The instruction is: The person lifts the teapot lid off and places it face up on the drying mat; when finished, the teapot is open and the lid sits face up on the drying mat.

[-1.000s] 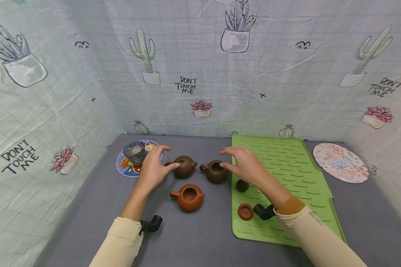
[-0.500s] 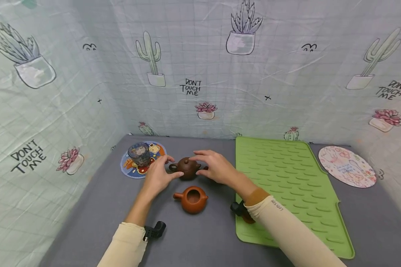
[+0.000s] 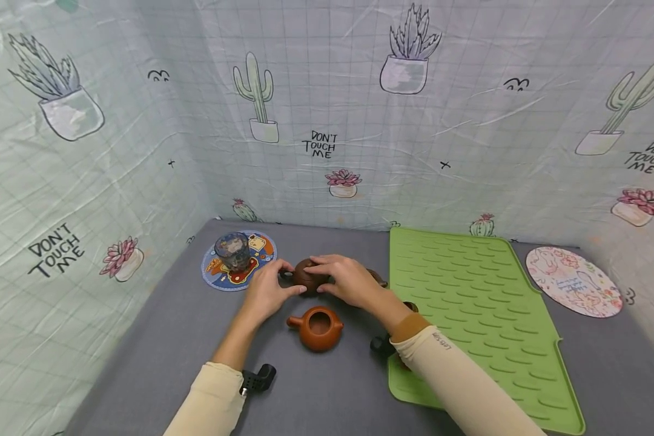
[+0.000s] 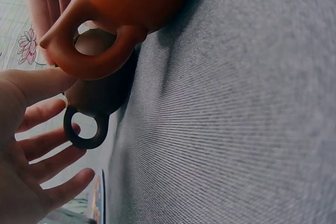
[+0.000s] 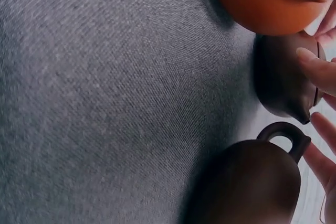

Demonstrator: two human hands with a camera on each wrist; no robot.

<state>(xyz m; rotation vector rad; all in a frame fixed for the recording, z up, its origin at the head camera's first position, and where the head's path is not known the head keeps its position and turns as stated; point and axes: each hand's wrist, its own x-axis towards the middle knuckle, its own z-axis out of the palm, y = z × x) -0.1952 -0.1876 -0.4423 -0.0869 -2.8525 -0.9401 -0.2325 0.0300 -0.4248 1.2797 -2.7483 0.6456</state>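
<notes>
The lidded dark brown teapot [image 5: 278, 72] and the orange-brown teapot [image 3: 320, 341] look like smooth, low-sheen clay. The grey cloth [image 3: 316, 393] on the worktop is matt and finely ribbed; the green mat [image 3: 474, 290], rubbery and ridged; the tumbler [image 3: 232, 251], glossy and see-through.

In the head view, hands [image 3: 269, 292] [image 3: 351, 281] partly hide the lidded dark teapot [image 3: 307, 278]; wrist views crop the orange teapot [image 3: 320, 332].

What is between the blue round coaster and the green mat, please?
In the head view: the left hand, a brown teapot and the right hand, with a second brown teapot mostly hidden by it. The orange teapot stands nearer the person.
</notes>
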